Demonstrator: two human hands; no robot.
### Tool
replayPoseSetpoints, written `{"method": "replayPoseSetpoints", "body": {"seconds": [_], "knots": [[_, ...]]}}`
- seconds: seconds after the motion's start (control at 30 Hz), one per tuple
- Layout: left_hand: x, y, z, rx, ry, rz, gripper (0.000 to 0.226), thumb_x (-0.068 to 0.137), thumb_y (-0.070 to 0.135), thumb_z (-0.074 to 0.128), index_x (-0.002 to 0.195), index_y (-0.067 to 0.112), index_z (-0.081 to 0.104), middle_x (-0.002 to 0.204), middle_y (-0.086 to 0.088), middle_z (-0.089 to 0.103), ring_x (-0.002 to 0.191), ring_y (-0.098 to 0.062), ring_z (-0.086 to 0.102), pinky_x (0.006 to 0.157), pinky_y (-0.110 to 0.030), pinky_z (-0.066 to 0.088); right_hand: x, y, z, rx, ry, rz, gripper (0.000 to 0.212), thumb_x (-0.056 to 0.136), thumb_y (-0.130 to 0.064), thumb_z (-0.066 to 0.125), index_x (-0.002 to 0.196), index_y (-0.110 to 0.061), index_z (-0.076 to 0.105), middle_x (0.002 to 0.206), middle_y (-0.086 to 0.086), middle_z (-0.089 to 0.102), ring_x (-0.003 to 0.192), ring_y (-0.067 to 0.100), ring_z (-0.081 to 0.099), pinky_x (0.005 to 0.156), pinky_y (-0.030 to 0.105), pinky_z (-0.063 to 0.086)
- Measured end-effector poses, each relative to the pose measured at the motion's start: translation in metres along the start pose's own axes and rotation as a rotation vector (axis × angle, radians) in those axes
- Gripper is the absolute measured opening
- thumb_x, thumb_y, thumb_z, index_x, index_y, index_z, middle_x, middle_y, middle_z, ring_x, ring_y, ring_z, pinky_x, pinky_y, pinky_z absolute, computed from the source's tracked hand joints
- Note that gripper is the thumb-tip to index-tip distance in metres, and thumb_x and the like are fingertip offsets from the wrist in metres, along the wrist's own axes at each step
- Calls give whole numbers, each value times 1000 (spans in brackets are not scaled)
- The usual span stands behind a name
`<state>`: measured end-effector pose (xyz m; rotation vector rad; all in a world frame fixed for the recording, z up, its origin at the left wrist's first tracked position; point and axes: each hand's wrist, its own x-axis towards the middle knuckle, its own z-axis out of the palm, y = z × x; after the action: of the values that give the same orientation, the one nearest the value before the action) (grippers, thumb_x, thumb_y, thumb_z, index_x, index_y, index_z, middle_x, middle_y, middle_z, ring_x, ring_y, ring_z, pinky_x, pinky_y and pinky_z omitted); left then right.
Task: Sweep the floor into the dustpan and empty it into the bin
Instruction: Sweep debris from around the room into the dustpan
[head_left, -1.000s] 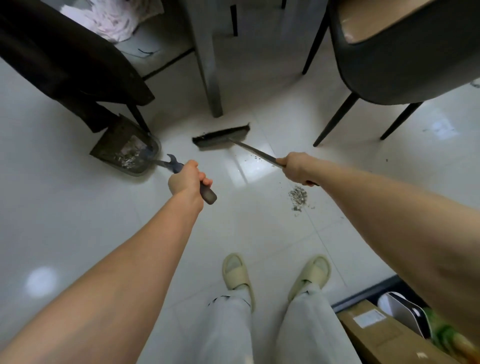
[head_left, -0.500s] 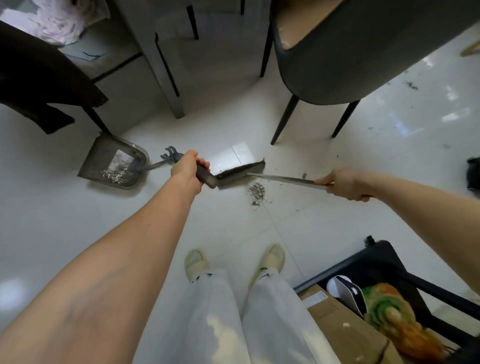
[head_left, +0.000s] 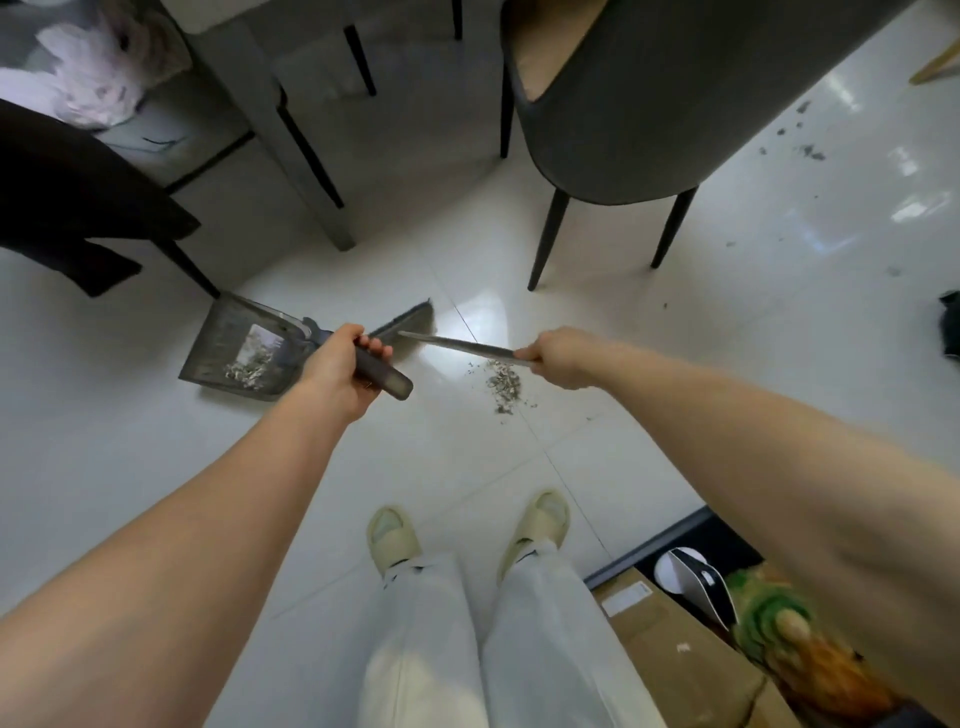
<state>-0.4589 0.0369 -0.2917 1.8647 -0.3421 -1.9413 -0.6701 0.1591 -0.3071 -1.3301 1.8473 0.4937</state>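
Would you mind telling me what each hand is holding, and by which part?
Left hand grips the dustpan by its handle; right hand grips the broom by its metal shaft.

We stand on the floor (head_left: 130, 467). The dustpan (head_left: 244, 348) lies ahead to our left, debris inside. The broom head (head_left: 410, 325) sits just right of it. A debris pile (head_left: 503, 387) lies further right. A chair (head_left: 675, 104) stands beyond.

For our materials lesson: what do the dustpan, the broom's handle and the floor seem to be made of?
Dustpan: probably grey, slightly see-through plastic, since the debris and light show in its pan.
Broom handle: looks like thin metal, with a pale sheen along its length, though painted plastic is possible.
Floor: glossy white tiles, likely glazed ceramic, with grout lines and mirror-like reflections.
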Motion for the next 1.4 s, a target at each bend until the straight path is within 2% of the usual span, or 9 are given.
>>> {"method": "replayPoseSetpoints", "body": {"seconds": [0.1,0.27,0.5,0.57,0.67,0.83,0.97,1.2,1.4], "knots": [[-1,-6,-2,7,35,-16,34,97,16,49,64,14,42,53,1,46,57,-12,47,62,-24,51,17,0,2,-125,-31,-5,47,95,-13,39,136,-34,49,81,-1,49,79,22,51,65,31,42],[-1,-18,16,40,51,-29,33,98,18,49,65,13,43,38,1,51,58,-12,53,59,-23,50,-24,52,4,-147,-93,53,51,98,-12,37,143,-37,40,112,5,58,96,24,55,85,33,45],[11,-35,59,104,-67,-62,25,96,18,50,72,15,46,47,2,61,66,-12,62,61,-25,52,-116,120,32,158,-71,360,41,101,-25,38,139,-35,47,100,2,59,83,23,57,70,23,50],[10,-39,66,101,-120,-67,26,95,18,51,70,15,46,45,3,58,62,-11,60,60,-24,51,-147,113,47,306,-22,430,38,101,-24,42,137,-34,50,96,1,62,72,20,56,57,17,45],[4,-42,66,62,-200,-77,33,94,17,53,64,14,42,46,3,47,50,-12,53,59,-23,50,-168,86,84,498,70,519,41,101,-25,43,140,-34,47,117,6,65,89,23,60,71,24,43],[9,-48,64,-27,-329,-10,36,94,8,48,61,15,35,44,1,32,32,-14,35,44,-23,37,-133,19,126,793,267,665,44,102,-20,37,144,-29,41,94,8,61,61,18,52,47,25,39],[26,-59,86,60,-421,-18,38,95,11,51,61,14,36,48,0,33,39,-15,35,49,-24,40,-83,-12,157,774,383,676,47,101,-18,35,147,-28,36,115,15,62,93,33,59,73,35,48],[65,-101,123,56,-501,-22,38,96,11,50,61,15,37,54,0,30,48,-14,32,52,-24,40,-63,4,212,760,367,739,47,102,-22,32,146,-36,33,98,8,64,81,27,58,66,35,48],[62,-127,123,188,-397,-22,40,96,16,52,58,15,39,43,3,41,46,-13,43,59,-24,44,-80,-4,230,844,407,745,46,103,-21,32,147,-32,33,98,8,65,79,28,60,66,36,50]]}}
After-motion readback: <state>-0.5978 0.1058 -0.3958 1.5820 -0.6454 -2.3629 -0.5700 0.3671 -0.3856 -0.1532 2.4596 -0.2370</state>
